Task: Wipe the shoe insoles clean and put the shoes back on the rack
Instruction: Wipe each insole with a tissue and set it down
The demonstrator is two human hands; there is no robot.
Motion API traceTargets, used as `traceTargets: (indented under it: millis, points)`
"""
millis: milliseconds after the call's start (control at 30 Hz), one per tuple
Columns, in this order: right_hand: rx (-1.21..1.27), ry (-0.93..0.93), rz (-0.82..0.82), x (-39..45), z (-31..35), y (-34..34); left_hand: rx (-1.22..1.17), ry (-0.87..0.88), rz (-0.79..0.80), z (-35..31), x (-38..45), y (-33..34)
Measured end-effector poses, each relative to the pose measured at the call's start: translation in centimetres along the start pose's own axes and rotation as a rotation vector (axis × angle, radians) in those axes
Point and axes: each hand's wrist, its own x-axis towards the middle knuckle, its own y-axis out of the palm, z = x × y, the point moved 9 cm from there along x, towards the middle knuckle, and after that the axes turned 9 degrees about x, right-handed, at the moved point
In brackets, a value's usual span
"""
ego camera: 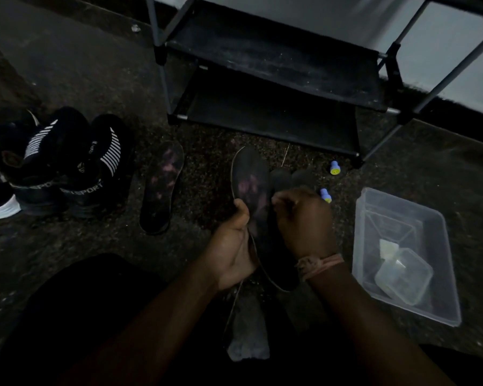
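Nearest: dark lap and both forearms, a pale cord band (319, 264) tied at the right wrist. Grey rag-like cloth (248, 335) lying on the lap just below the hands; edges blurred.

Left hand (234, 246) gripping the held insole (253, 201) along its left edge, thumb curled over the top face. Right hand (304, 221) closed in a fist against the insole's right side, fingers curled; whether pinching a wipe or only the insole edge, cannot tell. Insole held above the floor, between lap and rack, toe pointing far.

Handling, as judged: thin, light, floppy foam; likely to bend if held by one end only. Best gripped at mid-length on the edge, as now, with the face left bare for wiping. Pink worn patches suggest a flaking top layer, so firm rubbing may lift it.

Second insole (161, 188) flat on the floor, left of the hands. Sport shoes (67, 168) grouped far left, partly cut by the frame. Rack (276, 87) far centre, dark shelves bare where visible; upper part out of view.

Clear tub (402, 254) at right with a small lidded box (403, 275) inside; contents unreadable. Two small blue-and-yellow caps (334, 167) near the rack foot; identity unclear. Dark rounded shapes just behind the right hand, possibly further insoles; light too dim to say.
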Motion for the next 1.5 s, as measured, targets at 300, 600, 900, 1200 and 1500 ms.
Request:
traceTargets:
  millis: [300, 600, 900, 1200, 1500]
  points:
    - [0.973, 0.561, 0.000, -0.8, -2.2, 0.9, 0.071, 0.044, -0.046, -1.6, -0.1, -0.6]
    - [0.622, 0.219, 0.454, -2.2, 2.0, 4.1, -0.029, 0.101, -0.038, -3.9, -0.4, -1.3]
    - [0.371, 0.087, 0.397, -2.4, 1.3, 4.4, 0.117, 0.052, -0.163, -2.0, 1.3, -3.3]
    - [0.141, -0.091, 0.191, -2.4, 3.8, 2.9, 0.164, 0.006, -0.148, -1.7, 0.2, -2.1]
    - [0.125, 0.170, 0.112, -1.3, 0.1, 1.5, 0.065, 0.024, -0.130, -1.3, 0.3, -1.1]
